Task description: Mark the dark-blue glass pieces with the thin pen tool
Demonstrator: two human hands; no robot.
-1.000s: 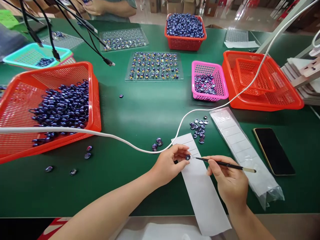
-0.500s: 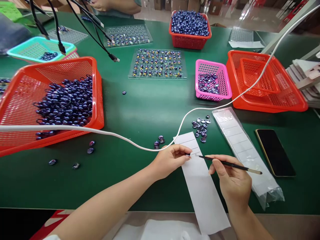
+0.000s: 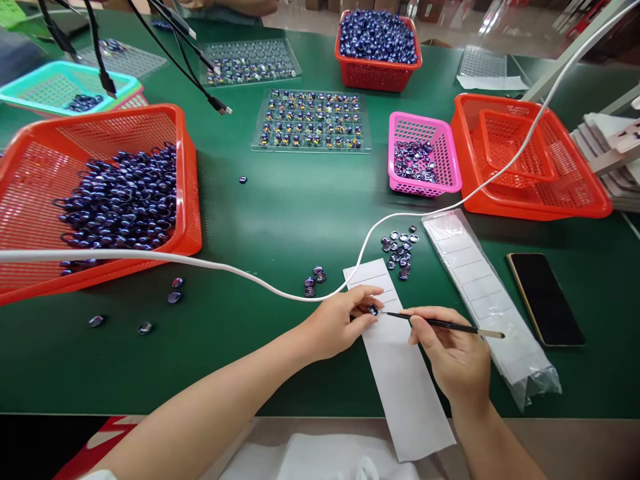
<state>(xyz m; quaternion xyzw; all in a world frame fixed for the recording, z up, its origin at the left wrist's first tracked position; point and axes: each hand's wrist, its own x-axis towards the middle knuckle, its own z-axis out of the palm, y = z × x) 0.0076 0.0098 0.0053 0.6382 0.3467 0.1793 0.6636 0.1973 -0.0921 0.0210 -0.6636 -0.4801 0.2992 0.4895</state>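
Observation:
Between the fingertips of my left hand is a small dark, shiny oval piece, held over a long white paper strip with ruled lines at its far end. My right hand is closed round a thin black-handled brush. Its fine tip meets or nearly meets the oval piece; I cannot tell which. Just beyond the strip lies a loose cluster of similar shiny pieces. A few more dark pieces lie left of the strip.
A white cable crosses in front of me, past my left hand. An orange basket of dark looped pieces stands left. Rightward are a pink basket, a plastic-wrapped packet and a phone. A filled clear tray lies beyond.
The oval piece has turned in my left fingers, showing more of its face. My right hand and brush have moved slightly left, bringing the tip to the piece. The whole view has shifted a little.

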